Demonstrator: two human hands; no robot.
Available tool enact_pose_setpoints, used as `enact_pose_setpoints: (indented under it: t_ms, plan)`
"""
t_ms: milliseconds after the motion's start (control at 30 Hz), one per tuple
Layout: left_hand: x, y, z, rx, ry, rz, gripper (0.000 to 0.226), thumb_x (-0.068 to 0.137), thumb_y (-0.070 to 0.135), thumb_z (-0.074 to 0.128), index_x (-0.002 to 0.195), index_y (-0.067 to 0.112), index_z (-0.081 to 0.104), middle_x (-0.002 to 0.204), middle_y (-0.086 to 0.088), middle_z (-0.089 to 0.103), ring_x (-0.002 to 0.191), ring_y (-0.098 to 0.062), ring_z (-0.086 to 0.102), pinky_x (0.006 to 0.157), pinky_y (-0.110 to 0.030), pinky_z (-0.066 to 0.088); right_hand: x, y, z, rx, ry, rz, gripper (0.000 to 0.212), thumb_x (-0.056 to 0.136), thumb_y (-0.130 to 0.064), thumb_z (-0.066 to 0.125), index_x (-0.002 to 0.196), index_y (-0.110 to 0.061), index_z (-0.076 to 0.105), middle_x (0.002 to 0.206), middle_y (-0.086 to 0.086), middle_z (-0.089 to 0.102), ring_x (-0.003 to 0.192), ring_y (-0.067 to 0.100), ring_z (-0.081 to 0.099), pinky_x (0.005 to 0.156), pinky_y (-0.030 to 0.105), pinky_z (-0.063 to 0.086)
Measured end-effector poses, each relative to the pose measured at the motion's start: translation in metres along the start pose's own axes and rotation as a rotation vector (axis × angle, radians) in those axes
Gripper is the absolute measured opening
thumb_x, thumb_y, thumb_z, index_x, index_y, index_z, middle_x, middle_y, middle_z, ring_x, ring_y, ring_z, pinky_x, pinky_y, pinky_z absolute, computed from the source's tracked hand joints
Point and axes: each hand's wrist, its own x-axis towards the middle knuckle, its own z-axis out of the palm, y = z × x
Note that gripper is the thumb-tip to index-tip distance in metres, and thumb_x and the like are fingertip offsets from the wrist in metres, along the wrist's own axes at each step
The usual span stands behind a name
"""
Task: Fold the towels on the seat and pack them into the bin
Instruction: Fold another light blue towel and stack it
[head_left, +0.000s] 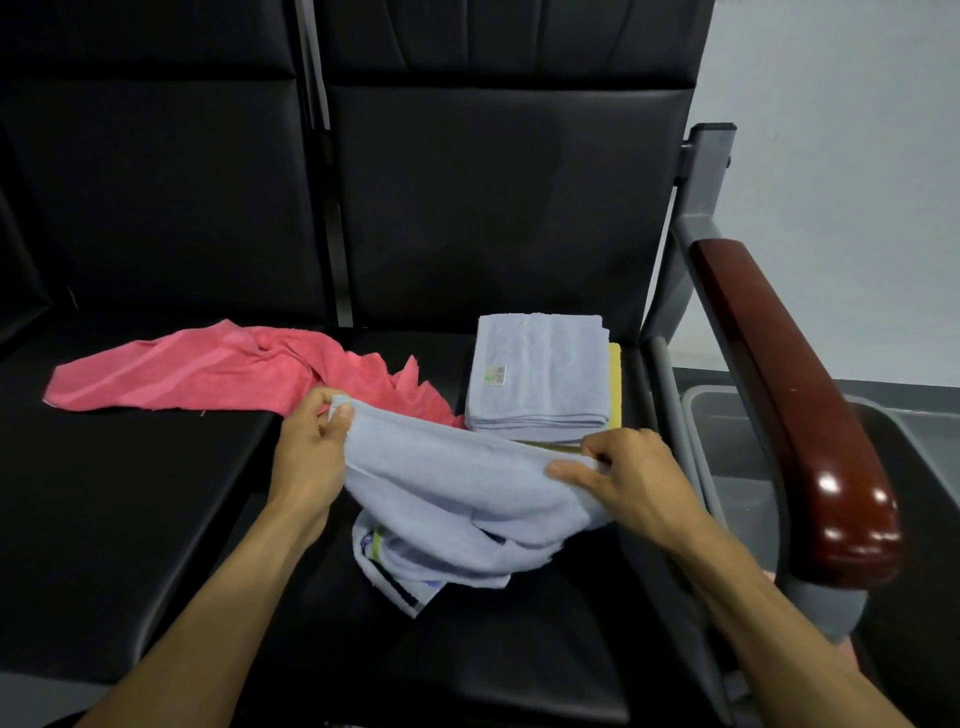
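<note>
1. leftmost, a pink towel lies unfolded and rumpled across the black seat, its near end reaching behind the light blue towel being worked; it looks soft and limp, so i'd judge it needs taking by two corners of one edge to spread flat.
2. next, the left hand pinches the upper left corner of the light blue towel, thumb over the hem and fingers curled behind it.
3. that towel hangs between both hands, its top edge stretched fairly taut, its lower part sagging in a bunch onto the seat cushion. it reads as light, floppy terry with good grip, unlikely to slip, but it will sag wherever it is not held.
4. the right hand clamps the other end of the same edge, fingers curled over the cloth.
5. just behind, a folded blue towel sits on a folded yellow towel, stacked on the seat by the armrest.
6. rightmost, beyond the armrest, the grey bin stands on the floor; no towels are visible in the part that shows.
</note>
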Motion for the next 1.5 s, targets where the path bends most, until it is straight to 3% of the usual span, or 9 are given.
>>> enact_pose_setpoints:
  t_ms: [133, 267, 433, 567, 733, 933, 1033, 1267, 1500]
  plan:
    - [0.003, -0.003, -0.006, 0.017, 0.052, -0.013, 0.018, 0.103, 0.015, 0.049, 0.090, 0.021, 0.061, 0.092, -0.016, 0.064, 0.081, -0.023, 0.054, 0.072, -0.040, 0.044, -0.005, 0.013, -0.009, 0.095, -0.043, -0.001, 0.028, 0.091, -0.024, 0.069, 0.069, -0.017, 0.053, 0.061, -0.003, 0.053, 0.059, 0.012, 0.044, 0.057, 0.027, 0.037]
    - [0.003, -0.007, -0.008, 0.052, 0.046, -0.022, 0.018, 0.104, 0.014, 0.049, 0.090, 0.017, 0.060, 0.090, -0.016, 0.063, 0.079, -0.023, 0.053, 0.070, -0.037, 0.043, -0.006, 0.015, -0.011, 0.062, 0.078, 0.045, 0.057, 0.083, -0.048, 0.076, 0.055, -0.016, 0.038, 0.049, -0.004, 0.036, 0.048, 0.012, 0.033, 0.047, 0.025, 0.028]
    - [0.004, -0.005, -0.013, 0.063, 0.098, -0.010, 0.019, 0.104, 0.011, 0.048, 0.088, 0.014, 0.059, 0.081, -0.005, 0.060, 0.073, -0.017, 0.050, 0.065, -0.031, 0.039, -0.010, 0.017, -0.020, 0.124, -0.016, 0.067, 0.031, 0.084, -0.037, 0.078, 0.068, -0.020, 0.057, 0.062, -0.004, 0.059, 0.058, 0.005, 0.050, 0.056, 0.018, 0.037]
    - [0.005, -0.006, -0.017, 0.064, 0.119, -0.001, 0.019, 0.104, 0.012, 0.048, 0.089, 0.011, 0.059, 0.081, -0.006, 0.061, 0.073, -0.017, 0.052, 0.065, -0.031, 0.041, -0.012, 0.019, -0.017, -0.126, 0.007, 0.056, 0.015, 0.091, -0.030, 0.071, 0.079, -0.032, 0.061, 0.069, -0.015, 0.056, 0.083, 0.002, 0.041, 0.082, 0.034, 0.029]
    - [0.005, -0.006, -0.016, 0.044, 0.131, 0.005, 0.017, 0.104, 0.011, 0.049, 0.092, 0.009, 0.061, 0.081, -0.007, 0.063, 0.073, -0.017, 0.053, 0.068, -0.033, 0.042, -0.007, 0.016, -0.015, -0.265, 0.110, 0.087, 0.013, 0.087, -0.035, 0.074, 0.078, -0.028, 0.069, 0.077, -0.015, 0.059, 0.089, 0.011, 0.041, 0.078, 0.032, 0.017]
    - [0.006, 0.000, -0.015, -0.003, 0.207, -0.001, 0.020, 0.104, 0.011, 0.050, 0.087, 0.016, 0.060, 0.078, -0.001, 0.060, 0.071, -0.013, 0.051, 0.066, -0.029, 0.042, -0.009, 0.015, -0.018, -0.389, 0.169, 0.191, 0.025, 0.080, -0.044, 0.079, 0.077, -0.019, 0.075, 0.093, -0.007, 0.046, 0.094, 0.017, 0.047, 0.080, 0.037, 0.037]
    - [0.007, 0.000, -0.010, -0.018, 0.208, -0.012, 0.017, 0.104, 0.013, 0.050, 0.093, 0.013, 0.062, 0.084, -0.005, 0.063, 0.076, -0.016, 0.053, 0.070, -0.032, 0.044, -0.008, 0.017, -0.016, -0.287, 0.129, 0.245, 0.019, 0.086, -0.036, 0.077, 0.079, -0.018, 0.076, 0.087, -0.005, 0.060, 0.079, 0.014, 0.058, 0.074, 0.037, 0.051]
    - [0.012, -0.003, -0.012, -0.138, 0.267, -0.033, 0.015, 0.104, 0.011, 0.051, 0.095, 0.015, 0.062, 0.080, 0.003, 0.062, 0.074, -0.011, 0.053, 0.070, -0.027, 0.045, -0.007, 0.014, -0.023, 0.469, 0.280, 0.341, 0.011, 0.074, -0.008, 0.085, 0.072, -0.014, 0.076, 0.069, -0.004, 0.074, 0.066, 0.007, 0.070, 0.062, 0.012, 0.052]
    - [-0.003, 0.015, -0.020, -0.170, 0.251, 0.027, 0.015, 0.103, 0.014, 0.051, 0.100, 0.010, 0.064, 0.091, -0.003, 0.066, 0.085, -0.017, 0.058, 0.078, -0.035, 0.048, -0.019, -0.001, -0.029, 0.448, 0.399, 0.263, 0.009, 0.091, -0.016, 0.071, 0.084, -0.021, 0.073, 0.080, -0.008, 0.072, 0.074, 0.000, 0.068, 0.069, 0.018, 0.051]
